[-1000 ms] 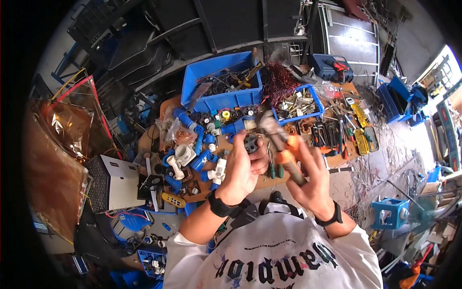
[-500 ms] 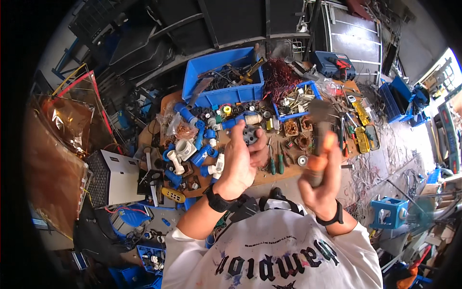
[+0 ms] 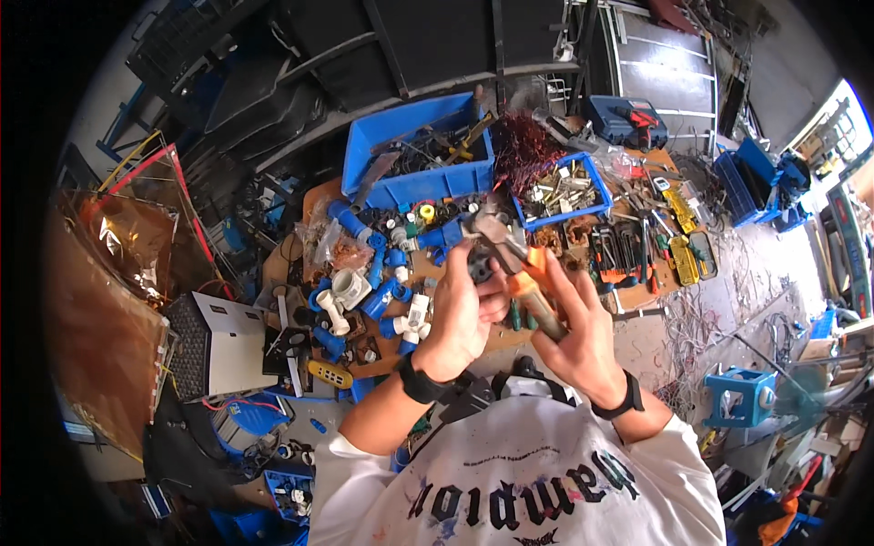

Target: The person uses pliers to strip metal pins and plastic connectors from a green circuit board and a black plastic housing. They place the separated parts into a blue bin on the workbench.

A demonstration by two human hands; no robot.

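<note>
While the cluttered bench (image 3: 637,341) spreads out below, both hands work close together above its middle. The left hand (image 3: 464,314) is curled shut around a small dark round part (image 3: 480,267), held up just over the blue and white pipe fittings (image 3: 378,291) that lie to its left. Touching that part from the right are the pliers (image 3: 510,259) — orange-handled, their metal nose pointing up and left into it — and the right hand (image 3: 583,337) is closed firmly about the handles. Beyond, a large blue bin (image 3: 414,182) of tools stands at the back, with a smaller blue tray (image 3: 560,191) of metal pieces to its right and a row of hand tools (image 3: 628,250) further right.

My judgement: the grip on the dark part looks slight, so a hard twist of the pliers could wrench it loose and drop it among the fittings, where it would be hard to find; the nose could also slip and nip the left fingers.

Against the picture half a second earlier, the pliers have swung back up from a low, handle-down hold to meet the part — the hands have closed in on each other.
</note>
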